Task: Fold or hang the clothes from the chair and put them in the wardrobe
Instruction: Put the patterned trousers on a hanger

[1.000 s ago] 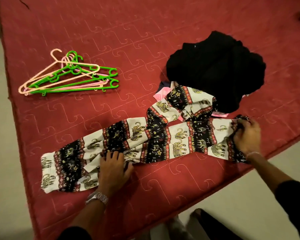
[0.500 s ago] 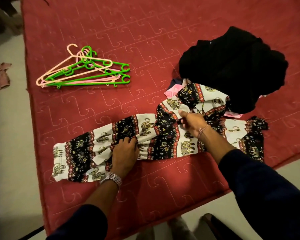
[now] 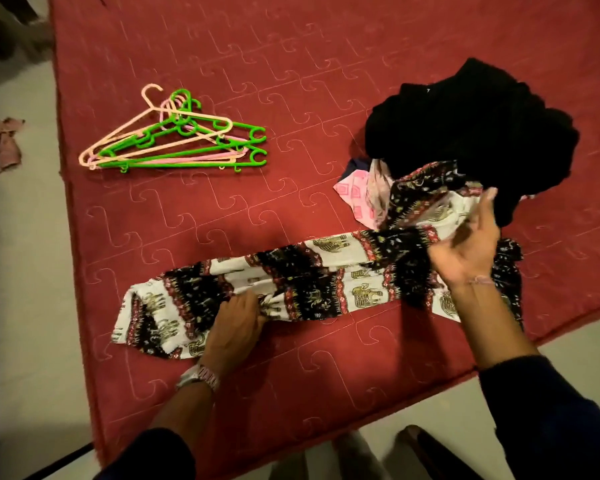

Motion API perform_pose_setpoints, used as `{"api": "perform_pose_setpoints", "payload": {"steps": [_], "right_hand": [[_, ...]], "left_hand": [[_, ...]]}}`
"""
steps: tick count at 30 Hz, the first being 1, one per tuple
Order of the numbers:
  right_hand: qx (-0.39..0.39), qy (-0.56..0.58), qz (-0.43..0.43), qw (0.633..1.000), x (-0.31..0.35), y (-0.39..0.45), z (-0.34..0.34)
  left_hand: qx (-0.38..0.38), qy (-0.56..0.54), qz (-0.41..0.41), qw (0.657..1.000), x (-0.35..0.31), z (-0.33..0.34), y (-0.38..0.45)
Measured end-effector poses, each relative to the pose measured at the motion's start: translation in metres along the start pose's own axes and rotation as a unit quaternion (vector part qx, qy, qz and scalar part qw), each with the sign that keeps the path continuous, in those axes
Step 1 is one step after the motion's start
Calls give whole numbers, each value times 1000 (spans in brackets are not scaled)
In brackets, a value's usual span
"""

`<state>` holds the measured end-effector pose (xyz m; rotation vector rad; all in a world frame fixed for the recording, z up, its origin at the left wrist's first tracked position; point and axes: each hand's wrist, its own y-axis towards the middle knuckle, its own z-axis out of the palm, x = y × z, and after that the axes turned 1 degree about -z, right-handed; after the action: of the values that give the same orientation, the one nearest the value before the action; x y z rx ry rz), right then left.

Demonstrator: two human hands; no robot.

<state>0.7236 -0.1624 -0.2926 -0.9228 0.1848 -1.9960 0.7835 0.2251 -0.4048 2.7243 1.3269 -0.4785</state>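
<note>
Elephant-print trousers (image 3: 326, 271) in white, black and red lie stretched along the near edge of the red mattress (image 3: 291, 81). My left hand (image 3: 238, 323) pinches the fabric near the cuff end and holds it down. At the waist end, my right hand (image 3: 465, 247) is turned palm up and holds the bunched upper trouser leg, raised a little off the mattress. A black garment (image 3: 471, 133) is heaped just behind it, with a pink patterned cloth (image 3: 355, 195) sticking out beneath the heap.
Several green and pink plastic hangers (image 3: 174, 140) lie stacked on the mattress at the left rear. Pale floor runs along the left and near sides, with a crumpled pinkish cloth (image 3: 6, 145) on it at far left. A dark chair part (image 3: 426, 452) shows at the bottom.
My right hand went from the waistband to the middle of the trousers, then back right with the upper leg, which is now bunched and lifted. My left hand stayed on the lower leg.
</note>
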Motion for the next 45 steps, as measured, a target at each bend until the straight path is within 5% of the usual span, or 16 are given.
{"api": "perform_pose_setpoints", "payload": {"steps": [2, 5, 7, 9, 11, 13, 16, 19, 23, 28, 32, 35, 38, 40, 43, 45], "right_hand": [[-17, -15, -34, 999, 6, -5, -18], [-185, -202, -20, 962, -13, 4, -65], [-334, -359, -22, 871, -35, 5, -90], [-374, -542, -120, 743, -60, -10, -82], [-286, -641, -227, 675, -85, -30, -61], [-125, -677, -259, 677, -115, -45, -41], [122, -723, -209, 647, -165, -57, -24], [304, -750, -179, 560, -210, -69, -5], [410, -772, -225, 430, -259, -77, 14], [392, -821, -247, 334, -305, -79, 30], [335, -849, -286, 292, -324, -79, 40], [335, -825, -332, 310, -330, -87, 57], [356, -793, -348, 353, -343, -110, 80], [402, -782, -331, 343, -356, -125, 91], [452, -807, -202, 323, -375, -127, 98], [423, -817, -156, 359, -376, -116, 95]], "left_hand": [[2, 9, 16, 1000, -3, 2, -5], [-16, -51, -36, 998, -5, 2, -6], [-73, -61, -81, 992, -3, -1, -3], [-128, -47, -138, 981, 7, -5, -1], [-160, -24, -222, 962, 21, -10, -4], [-153, -11, -330, 931, 38, -14, -9], [-104, -79, -477, 869, 55, -20, -12], [-102, -131, -506, 846, 63, -32, -5], [-145, -211, -545, 798, 89, -36, 0], [-182, -231, -484, 824, 116, -40, 2], [-200, -371, -418, 805, 126, -58, 10], [-163, -438, -400, 788, 145, -70, 12], [-129, -411, -391, 813, 173, -80, 14], [-110, -345, -361, 859, 195, -84, 15], [-52, -278, -326, 902, 215, -89, 13], [-39, -241, -312, 918, 219, -87, 10]]}}
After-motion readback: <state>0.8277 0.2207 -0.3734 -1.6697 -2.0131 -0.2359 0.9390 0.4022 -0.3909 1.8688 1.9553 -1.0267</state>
